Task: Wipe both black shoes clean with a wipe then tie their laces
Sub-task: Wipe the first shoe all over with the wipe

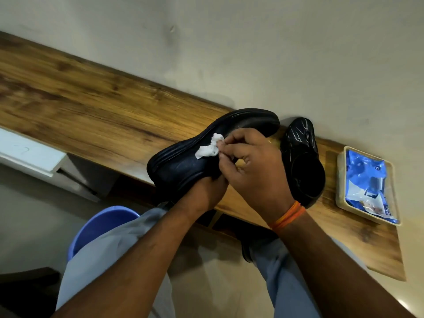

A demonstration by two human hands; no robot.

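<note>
— Closest to us are our own two forearms, reaching up from our grey trousers point(96, 255). What do we have at far left?

— We have a white block point(27, 154) just off the near edge of the wooden shelf point(91, 95), and lower down a blue bucket point(101, 223) partly hidden behind our left knee.

— And our left hand point(204, 193)?

— We hold the first black shoe point(197, 157) from underneath with it, sole side turned up toward us and raised off the shelf. Our fingers go under the shoe and out of sight, so we cannot tell exactly how they curl, though the shoe clearly rests in that grip.

— Where is the wipe point(210, 149)?

— We have it bunched white against the shoe's upturned side, near its middle. Our right hand point(250, 166) pinches it between curled fingertips and thumb and presses it onto the shoe. An orange band point(288, 215) circles that wrist.

— And further right?

— We see the second black shoe point(300, 161) resting on the shelf just behind our right hand, its toe toward the wall. Whether its laces are tied, we cannot tell. Beyond it, apart, sits a beige tray point(341, 180) holding a blue wipes pack point(364, 184).
</note>
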